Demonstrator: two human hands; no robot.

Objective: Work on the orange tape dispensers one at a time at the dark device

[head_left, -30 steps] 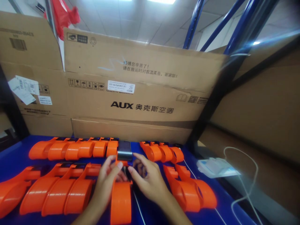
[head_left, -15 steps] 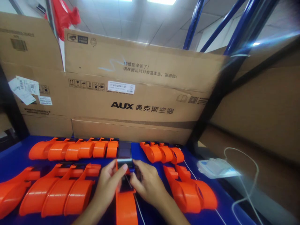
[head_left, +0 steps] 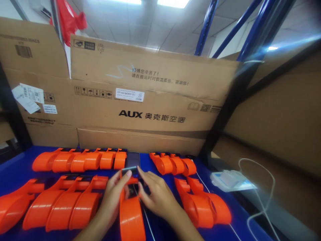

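Both hands are on one orange plastic housing (head_left: 131, 217) that lies at the near edge of the blue tabletop (head_left: 15, 167), roughly midway along it, its long axis running toward the far edge. The left hand (head_left: 112, 197) is curled against the housing's left flank with fingertips pinching a small grey strip (head_left: 129, 170) at its far end; the right hand (head_left: 157, 197) closes on the same end from the other side, fingers bent over a dark insert there — whether they press or merely rest cannot be told. Neither hand is open. Just beyond the fingertips, toward the far edge, a dark phone-like device (head_left: 133, 159) lies flat. Judged by appearance, the housing is a hollow moulded shell: light, stiff, smooth and somewhat slippery on its curved back, best held by its straight flanks or the squared far end rather than the glossy crown; the small strip looks thin and easily bent. Matching orange housings (head_left: 75, 160) lie in rows to the left, with more (head_left: 200, 204) to the right. A thin white cable (head_left: 260, 201) and a white packet (head_left: 230, 179) sit beyond the right edge — cardboard cartons (head_left: 150, 100) stand behind.
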